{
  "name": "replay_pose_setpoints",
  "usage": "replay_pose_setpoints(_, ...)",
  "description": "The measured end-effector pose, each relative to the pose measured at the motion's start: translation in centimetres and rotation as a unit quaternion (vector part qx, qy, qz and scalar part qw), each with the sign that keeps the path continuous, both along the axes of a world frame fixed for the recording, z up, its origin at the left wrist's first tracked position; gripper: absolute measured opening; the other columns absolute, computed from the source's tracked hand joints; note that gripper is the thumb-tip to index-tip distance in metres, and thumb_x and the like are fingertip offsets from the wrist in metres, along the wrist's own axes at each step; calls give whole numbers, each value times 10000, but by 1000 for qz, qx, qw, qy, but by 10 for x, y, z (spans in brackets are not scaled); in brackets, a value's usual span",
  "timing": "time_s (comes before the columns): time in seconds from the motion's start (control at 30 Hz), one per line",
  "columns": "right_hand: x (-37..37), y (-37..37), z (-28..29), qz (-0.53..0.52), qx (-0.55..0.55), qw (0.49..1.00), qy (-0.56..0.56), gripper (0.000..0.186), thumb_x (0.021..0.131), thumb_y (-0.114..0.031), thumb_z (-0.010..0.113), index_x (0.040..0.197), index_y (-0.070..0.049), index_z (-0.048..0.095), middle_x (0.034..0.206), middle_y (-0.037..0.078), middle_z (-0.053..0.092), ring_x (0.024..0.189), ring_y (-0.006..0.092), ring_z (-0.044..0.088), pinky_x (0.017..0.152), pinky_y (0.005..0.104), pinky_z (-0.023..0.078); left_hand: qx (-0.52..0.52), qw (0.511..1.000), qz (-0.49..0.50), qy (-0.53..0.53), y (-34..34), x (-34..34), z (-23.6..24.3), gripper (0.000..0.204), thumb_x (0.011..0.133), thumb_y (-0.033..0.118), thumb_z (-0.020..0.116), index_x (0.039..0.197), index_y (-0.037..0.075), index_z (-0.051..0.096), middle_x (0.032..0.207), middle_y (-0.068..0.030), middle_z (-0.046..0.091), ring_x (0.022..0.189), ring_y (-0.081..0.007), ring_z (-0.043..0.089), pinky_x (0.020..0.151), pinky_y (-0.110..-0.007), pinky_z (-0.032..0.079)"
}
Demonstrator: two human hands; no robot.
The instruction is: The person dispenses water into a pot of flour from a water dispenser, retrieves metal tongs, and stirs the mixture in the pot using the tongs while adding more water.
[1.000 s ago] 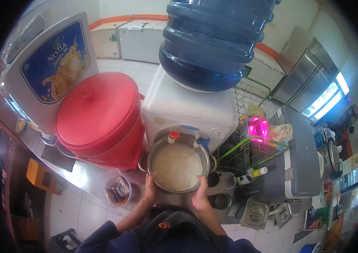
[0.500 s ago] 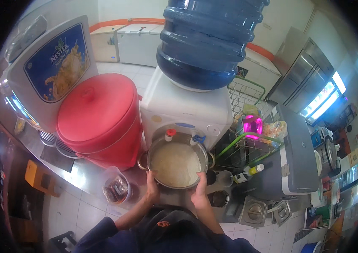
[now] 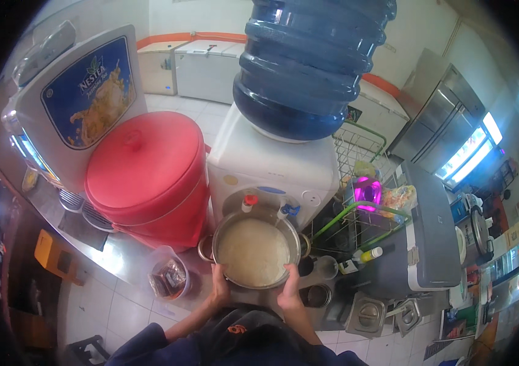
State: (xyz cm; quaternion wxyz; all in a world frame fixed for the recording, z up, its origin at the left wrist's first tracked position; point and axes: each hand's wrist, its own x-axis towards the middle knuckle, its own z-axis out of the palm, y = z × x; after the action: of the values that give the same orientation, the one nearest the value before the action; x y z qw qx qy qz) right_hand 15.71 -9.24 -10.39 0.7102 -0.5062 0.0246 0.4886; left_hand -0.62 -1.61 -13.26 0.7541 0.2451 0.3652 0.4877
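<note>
Left hand [image 3: 220,288], right hand [image 3: 290,290] — grip clamped on pot [image 3: 295,247], now slightly farther from taps [image 3: 250,201]

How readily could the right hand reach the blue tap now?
Probably yes: nothing visible blocks the way to the blue tap, though the right hand must first leave the pot.

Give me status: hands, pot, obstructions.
Left hand, right hand gripping near rim of round silver metal pot. Pale cloudy contents. Red-levered tap, blue-levered tap by far rim.
</note>
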Motion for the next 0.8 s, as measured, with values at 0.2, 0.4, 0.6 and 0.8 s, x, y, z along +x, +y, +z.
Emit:
replay_pose_setpoints(0.2, 8, 0, 2, 16, -46, 999, 10, 632, 846, -425, 568, 1373, -79, 536, 1287, 88, 623, 1184, 267, 583, 996, 408, 454, -19, 999, -33, 8, 4, -14, -77, 654, 937, 456, 470, 1416, 11, 472, 1390, -166, 557, 1292, -302, 514, 1108, -440, 388)
replay_pose_setpoints(0.4, 8, -5, -24, 14, 0, 1000, 7, 654, 841, -468, 569, 1373, -89, 541, 1283, 75, 629, 1151, 256, 599, 965, 403, 453, 12, 1000, -2, 6, 10, 2, -48, 665, 925, 475, 471, 1396, 6, 492, 1339, -173, 588, 1251, -308, 535, 1086, -441, 399)
replay_pose_setpoints(0.6, 4, 3, 10, 21, -37, 999, 3, 621, 866, -466, 547, 1364, -96, 545, 1288, 72, 626, 1167, 247, 598, 978, 421, 465, -1, 999, -38, 23, 33, 0, -82, 657, 905, 436, 474, 1410, 15, 485, 1372, -164, 576, 1289, -304, 518, 1099, -436, 388)
replay_pose_setpoints(0.8, -1, -6, 4, 16, -16, 1000, -14, 623, 855, -508, 557, 1337, -114, 558, 1277, 64, 627, 1152, 240, 599, 952, 413, 463, -18, 999, -28, 34, 10, -1, -40, 668, 899, 452, 469, 1414, 27, 489, 1372, -151, 579, 1268, -304, 538, 1094, -450, 393)
